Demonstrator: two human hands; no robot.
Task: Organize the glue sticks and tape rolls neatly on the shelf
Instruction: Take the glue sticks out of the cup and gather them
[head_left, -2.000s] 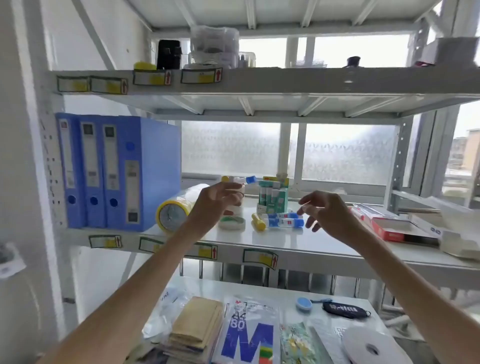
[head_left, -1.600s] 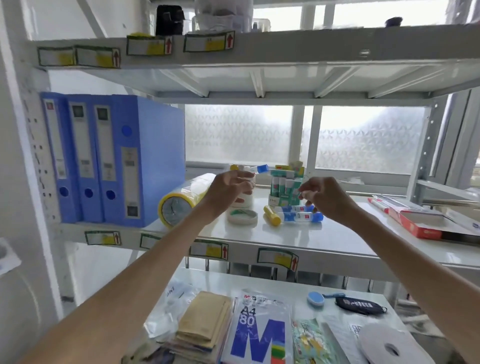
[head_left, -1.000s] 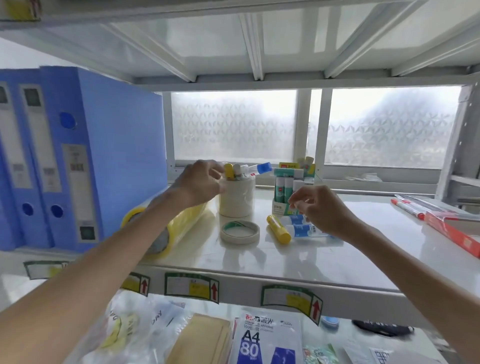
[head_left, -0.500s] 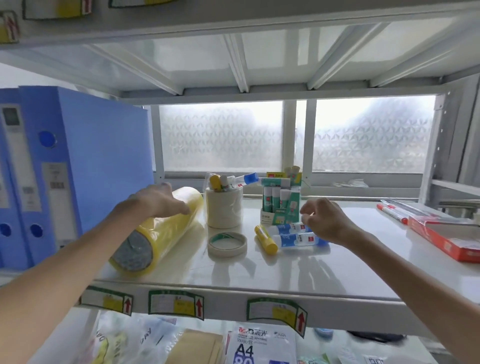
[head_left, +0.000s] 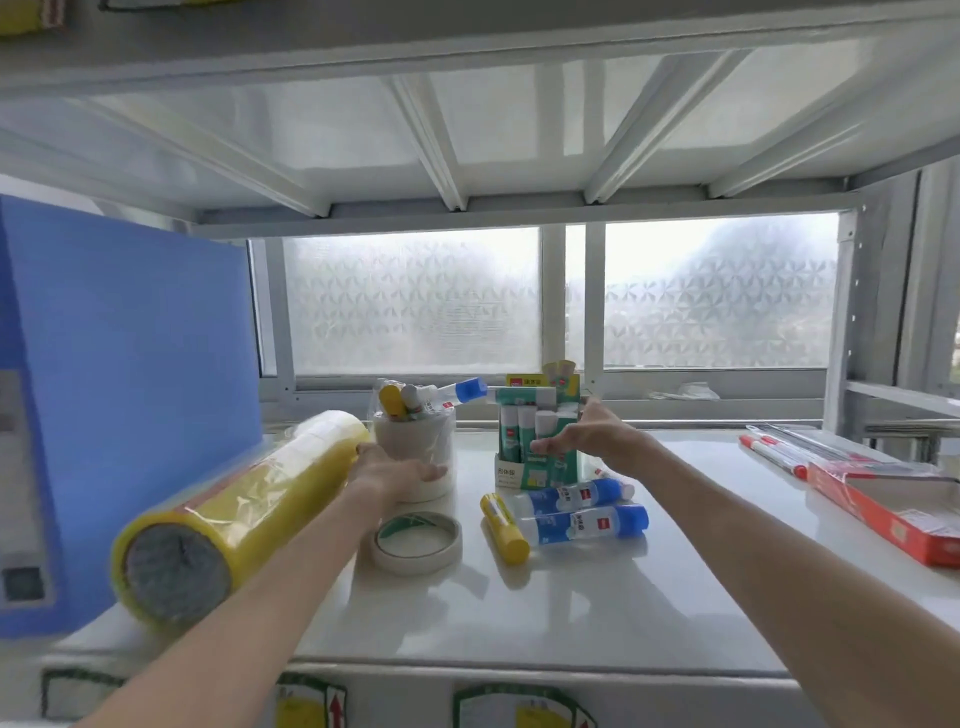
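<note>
On the white shelf (head_left: 571, 618), a white stack of tape rolls (head_left: 441, 441) stands upright with several glue sticks (head_left: 410, 402) poking out of its core. My left hand (head_left: 395, 474) wraps its lower front. To its right is a green glue stick box (head_left: 511, 441); my right hand (head_left: 589, 439) grips it, fingers on the front and thumb at the top corner. In front lie a flat tape roll (head_left: 415, 540), a yellow glue stick (head_left: 505, 530) and two blue-capped glue tubes (head_left: 584, 522).
A big yellow-wrapped roll (head_left: 234, 512) lies on its side at the left, against blue binders (head_left: 130, 374). A red box (head_left: 883, 512) and red pens (head_left: 774, 457) sit at the right. Frosted windows close the back; the upper shelf hangs low overhead.
My left hand moved right from the yellow roll onto the white tape stack. My right hand rose from the loose glue tubes to the green box. The camera moved closer.
</note>
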